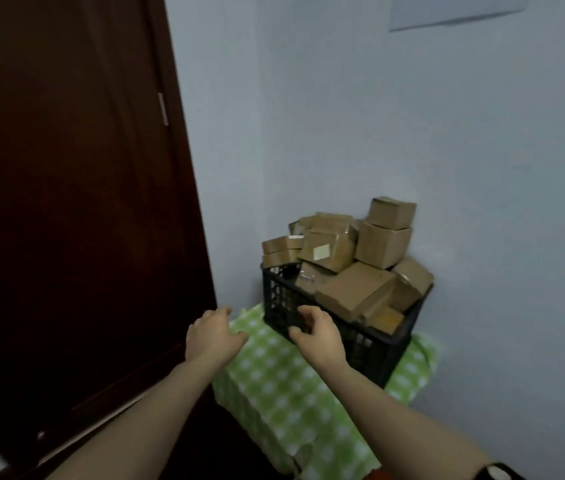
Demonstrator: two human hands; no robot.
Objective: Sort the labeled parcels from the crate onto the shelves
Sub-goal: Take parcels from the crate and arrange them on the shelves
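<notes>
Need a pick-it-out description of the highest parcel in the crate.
Right of the dark door, a black crate stands on a green checked cloth in the wall corner. At its back right, the top parcel sits on a larger brown box. It alone stands higher than every other parcel.

Matt cardboard parcels (357,292) (paper labels), black plastic lattice crate (371,344), checked cloth (284,386).

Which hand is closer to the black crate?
Right. The right hand is just in front of the crate, by its near wall; the left hand is apart, to its left, over the cloth.
</notes>
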